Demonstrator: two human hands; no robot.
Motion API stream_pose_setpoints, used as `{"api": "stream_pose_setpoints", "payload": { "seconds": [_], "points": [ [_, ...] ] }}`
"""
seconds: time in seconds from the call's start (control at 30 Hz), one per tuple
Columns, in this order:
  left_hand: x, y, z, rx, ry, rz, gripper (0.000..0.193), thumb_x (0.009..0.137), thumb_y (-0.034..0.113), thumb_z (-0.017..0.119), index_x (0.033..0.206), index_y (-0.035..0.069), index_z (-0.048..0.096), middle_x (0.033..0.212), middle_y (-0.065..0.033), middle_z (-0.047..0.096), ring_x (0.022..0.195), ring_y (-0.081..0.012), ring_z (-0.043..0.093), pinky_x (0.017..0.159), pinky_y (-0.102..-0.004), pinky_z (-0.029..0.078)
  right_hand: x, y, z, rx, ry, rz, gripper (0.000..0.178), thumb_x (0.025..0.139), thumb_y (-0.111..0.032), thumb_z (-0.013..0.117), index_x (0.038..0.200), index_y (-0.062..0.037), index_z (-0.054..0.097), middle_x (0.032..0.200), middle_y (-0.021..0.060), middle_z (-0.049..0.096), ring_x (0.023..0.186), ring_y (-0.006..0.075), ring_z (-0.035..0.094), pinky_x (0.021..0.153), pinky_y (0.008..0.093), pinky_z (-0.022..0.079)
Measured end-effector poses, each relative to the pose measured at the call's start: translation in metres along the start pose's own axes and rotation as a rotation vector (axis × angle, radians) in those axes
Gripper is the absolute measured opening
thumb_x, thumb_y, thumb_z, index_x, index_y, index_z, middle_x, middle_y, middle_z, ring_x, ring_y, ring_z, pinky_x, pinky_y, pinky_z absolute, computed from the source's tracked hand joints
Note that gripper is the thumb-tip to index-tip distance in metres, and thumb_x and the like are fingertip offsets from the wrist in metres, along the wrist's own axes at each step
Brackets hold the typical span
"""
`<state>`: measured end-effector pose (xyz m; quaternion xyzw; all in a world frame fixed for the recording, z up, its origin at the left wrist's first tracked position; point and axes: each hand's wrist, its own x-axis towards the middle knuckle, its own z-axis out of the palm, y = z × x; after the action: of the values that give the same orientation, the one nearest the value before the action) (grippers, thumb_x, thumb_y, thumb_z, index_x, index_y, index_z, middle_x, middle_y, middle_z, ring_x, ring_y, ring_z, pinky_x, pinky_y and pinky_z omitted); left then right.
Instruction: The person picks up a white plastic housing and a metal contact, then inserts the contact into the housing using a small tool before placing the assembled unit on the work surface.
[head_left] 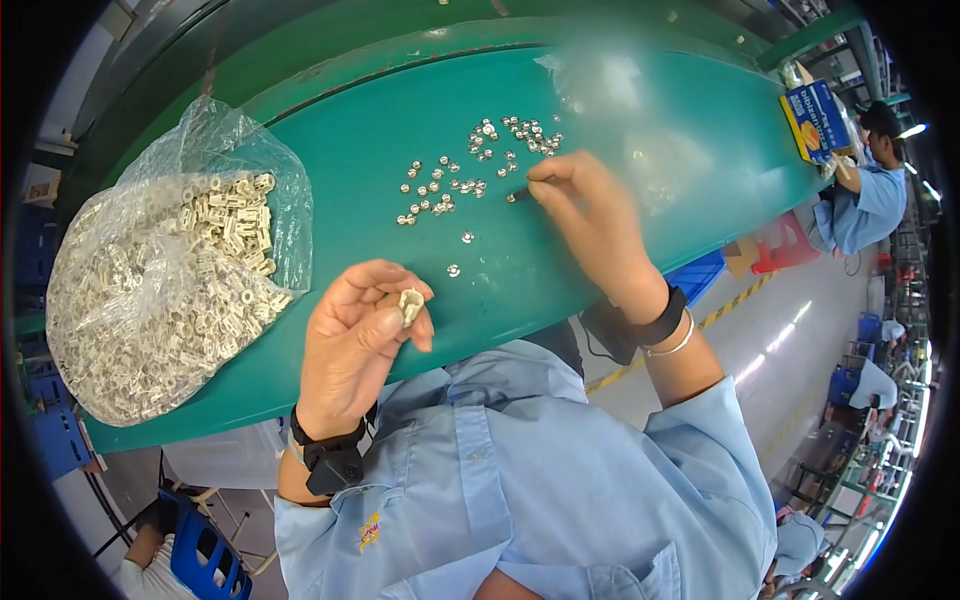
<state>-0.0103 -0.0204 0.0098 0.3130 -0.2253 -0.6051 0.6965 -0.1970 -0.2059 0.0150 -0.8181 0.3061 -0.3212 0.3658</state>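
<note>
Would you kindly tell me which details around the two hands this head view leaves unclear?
- Right hand: its fingertips hide the dark tool tip; grip unclear.
- Small silver nuts: too small to show detail.
- Left hand: its fingers half cover the pale plastic piece.
- Plastic bag: glare blurs its contents.

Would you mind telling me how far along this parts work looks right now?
No finished pieces show. In hand: the left hand pinches one white plastic piece; the right hand reaches among small metal nuts on the green table. Left: a nearly full bag of pieces.

Head-worn fisheye, downward, probably close.
</note>
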Motion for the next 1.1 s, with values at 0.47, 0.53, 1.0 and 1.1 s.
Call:
{"api": "stream_pose_setpoints", "payload": {
  "seconds": [0.47, 0.53, 1.0, 1.1],
  "points": [
    [0.000, -0.008, 0.001, -0.043, -0.008, -0.014, 0.027, 0.090, 0.007, 0.061, 0.115, 0.001, 0.054, 0.108, -0.0136, 0.059, 0.082, -0.0176, 0.059, 0.072, -0.0310, 0.049, 0.001, 0.002, 0.007, -0.147, -0.005, -0.046, 0.011, 0.085, -0.004, 0.063, 0.096, -0.0029, 0.063, 0.091, 0.0081, 0.062, 0.082, 0.0218, 0.062, 0.072, 0.0297, 0.049],
    [0.001, -0.008, 0.003, -0.043, 0.002, -0.027, 0.026, 0.090, 0.007, 0.062, 0.114, 0.001, 0.054, 0.107, -0.0134, 0.059, 0.081, -0.0174, 0.059, 0.072, -0.0310, 0.049, 0.001, 0.003, 0.007, -0.149, -0.005, -0.053, 0.011, 0.085, -0.004, 0.063, 0.096, -0.0030, 0.063, 0.091, 0.0085, 0.061, 0.082, 0.0222, 0.062, 0.071, 0.0300, 0.049],
    [0.000, -0.012, 0.013, 0.135, 0.098, 0.074, 0.029, 0.086, -0.001, 0.063, 0.113, 0.001, 0.053, 0.104, -0.0117, 0.060, 0.082, -0.0144, 0.058, 0.074, -0.0287, 0.049, -0.003, -0.005, 0.004, -0.120, -0.031, -0.164, 0.017, 0.085, 0.000, 0.060, 0.102, -0.0029, 0.064, 0.092, 0.0095, 0.061, 0.084, 0.0232, 0.062, 0.072, 0.0307, 0.048],
    [0.000, -0.009, 0.018, 0.228, 0.163, 0.043, 0.029, 0.086, 0.007, 0.066, 0.112, 0.004, 0.053, 0.101, -0.0123, 0.061, 0.079, -0.0152, 0.059, 0.072, -0.0293, 0.049, -0.008, -0.019, -0.003, -0.060, -0.027, -0.177, 0.019, 0.085, 0.001, 0.060, 0.104, -0.0024, 0.064, 0.093, 0.0095, 0.062, 0.086, 0.0217, 0.061, 0.073, 0.0302, 0.048]
  ]
}}
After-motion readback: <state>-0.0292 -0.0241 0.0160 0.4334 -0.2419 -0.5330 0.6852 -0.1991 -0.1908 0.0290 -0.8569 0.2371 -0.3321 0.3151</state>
